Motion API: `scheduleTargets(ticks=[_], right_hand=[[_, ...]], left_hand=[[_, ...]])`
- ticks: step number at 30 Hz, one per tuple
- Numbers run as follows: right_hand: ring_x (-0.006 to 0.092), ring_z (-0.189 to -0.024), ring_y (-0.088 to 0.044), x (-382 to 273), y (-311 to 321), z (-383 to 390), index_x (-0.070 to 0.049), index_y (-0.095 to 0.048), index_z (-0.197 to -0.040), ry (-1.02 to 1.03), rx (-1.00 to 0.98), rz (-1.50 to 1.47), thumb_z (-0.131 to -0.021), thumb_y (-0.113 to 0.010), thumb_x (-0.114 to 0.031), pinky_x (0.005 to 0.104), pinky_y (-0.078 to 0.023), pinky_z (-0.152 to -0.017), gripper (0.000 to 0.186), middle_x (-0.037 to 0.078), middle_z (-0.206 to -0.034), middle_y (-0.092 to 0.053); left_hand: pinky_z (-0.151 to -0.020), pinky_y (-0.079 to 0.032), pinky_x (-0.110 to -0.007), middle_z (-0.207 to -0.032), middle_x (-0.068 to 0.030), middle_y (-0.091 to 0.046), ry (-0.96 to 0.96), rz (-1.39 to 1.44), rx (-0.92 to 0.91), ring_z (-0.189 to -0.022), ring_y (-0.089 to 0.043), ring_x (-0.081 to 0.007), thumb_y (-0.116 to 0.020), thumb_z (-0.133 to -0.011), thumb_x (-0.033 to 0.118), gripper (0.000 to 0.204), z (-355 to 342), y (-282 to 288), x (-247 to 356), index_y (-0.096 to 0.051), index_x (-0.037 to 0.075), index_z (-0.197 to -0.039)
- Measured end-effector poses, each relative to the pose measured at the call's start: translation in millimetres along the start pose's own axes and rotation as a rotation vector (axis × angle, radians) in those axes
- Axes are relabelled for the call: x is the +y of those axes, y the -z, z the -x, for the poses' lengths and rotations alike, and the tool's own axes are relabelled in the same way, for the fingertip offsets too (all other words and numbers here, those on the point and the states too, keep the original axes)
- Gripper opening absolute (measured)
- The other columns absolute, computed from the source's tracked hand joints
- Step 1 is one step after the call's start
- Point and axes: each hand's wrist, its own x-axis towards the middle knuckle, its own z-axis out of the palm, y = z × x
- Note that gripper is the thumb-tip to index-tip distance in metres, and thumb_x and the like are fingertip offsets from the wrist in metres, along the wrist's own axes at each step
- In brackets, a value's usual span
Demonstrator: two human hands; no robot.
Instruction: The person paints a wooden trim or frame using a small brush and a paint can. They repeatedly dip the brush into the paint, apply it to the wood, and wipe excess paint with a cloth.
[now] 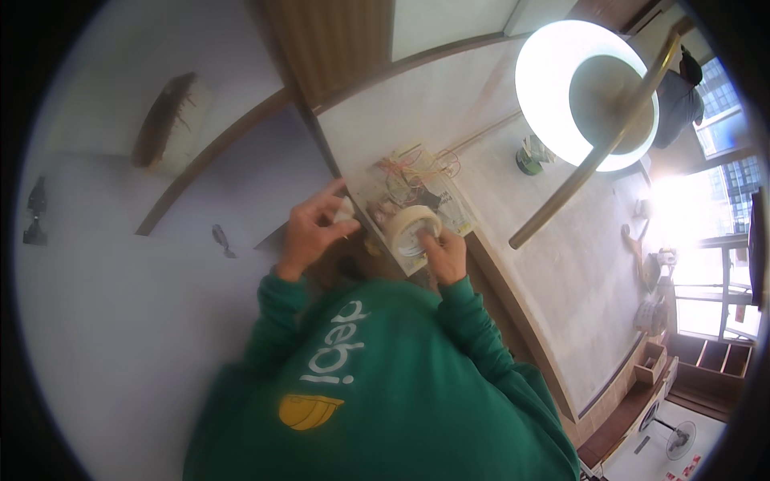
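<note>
Clamping now on a roll of cream tape (415,212) with the right hand (447,256), gripping the near rim and poking a digit into the hole; cannot tell whether thumb or finger. Holding the roll at a tilt, out in front of the green sweatshirt (393,361), just beside a tangle of thin pink and yellow wires (411,170). Over on the other side, pinching a small white piece (345,210) with the left hand (307,234), thumb and fingers bent round; too blurred to name. Working with hands apart, but near each other. Looking past the wires, to a green tub (528,163) on a pale surface. Up to the right, staring into a glowing round lamp (545,80), crossed by a brass-coloured rod (595,159). Beyond, catching sight of another person (678,111) by bright windows (722,96). Down in the lower right, spotting a fan (680,439) below a brown shelf unit (710,354).
</note>
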Motion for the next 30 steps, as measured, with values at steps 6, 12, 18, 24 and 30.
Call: scheduleTargets(ticks=[6,12,18,24,30], right_hand=[[0.0301,-0.078,-0.072,155,101,-20,0.002,-0.074,-0.093,-0.361,0.144,0.517,-0.081,-0.075,-0.036,0.0414,-0.055,-0.074,0.040,0.018,-0.083,-0.073],[0.0350,-0.097,-0.072,289,128,-39,0.004,-0.073,-0.101,-0.737,0.047,0.676,-0.078,-0.079,-0.041,0.0438,-0.057,-0.086,0.051,0.023,-0.098,-0.073],[0.0320,-0.091,-0.073,315,69,-70,0.005,-0.073,-0.102,-0.658,-0.009,0.543,-0.076,-0.081,-0.045,0.0405,-0.057,-0.084,0.057,0.020,-0.094,-0.074],[0.0281,-0.082,-0.075,280,24,-109,0.006,-0.073,-0.099,-0.758,-0.202,0.281,-0.076,-0.083,-0.047,0.0394,-0.059,-0.075,0.058,0.017,-0.088,-0.075],[0.0204,-0.078,-0.069,240,12,-75,-0.006,-0.070,-0.120,-0.224,-0.641,0.321,-0.087,-0.075,-0.041,0.0356,-0.055,-0.072,0.049,0.007,-0.091,-0.073]], left_hand=[[-0.057,-0.047,-0.023,-0.104,-0.0102,-0.073,0.119,-0.003,0.136,-0.061,-0.054,-0.0075,-0.069,-0.081,0.000,0.059,23,2,-18,-0.058,0.001,-0.139],[-0.055,-0.044,-0.022,-0.098,-0.0127,-0.075,0.281,-0.083,0.295,-0.062,-0.055,-0.0077,-0.071,-0.082,-0.001,0.042,48,-35,-31,-0.066,-0.006,-0.123],[-0.053,-0.042,-0.021,-0.084,-0.0084,-0.072,0.403,-0.159,0.518,-0.058,-0.055,-0.0085,-0.074,-0.086,0.005,0.028,90,-45,-36,-0.071,-0.006,-0.111],[-0.053,-0.043,-0.025,-0.091,-0.0112,-0.071,0.428,-0.014,0.618,-0.059,-0.054,-0.0103,-0.061,-0.081,-0.005,0.038,135,-54,-35,-0.069,-0.006,-0.118],[-0.054,-0.045,-0.024,-0.117,-0.0150,-0.071,0.410,0.012,0.499,-0.060,-0.054,-0.0100,-0.058,-0.078,-0.007,0.058,134,-85,-35,-0.058,-0.004,-0.135]])
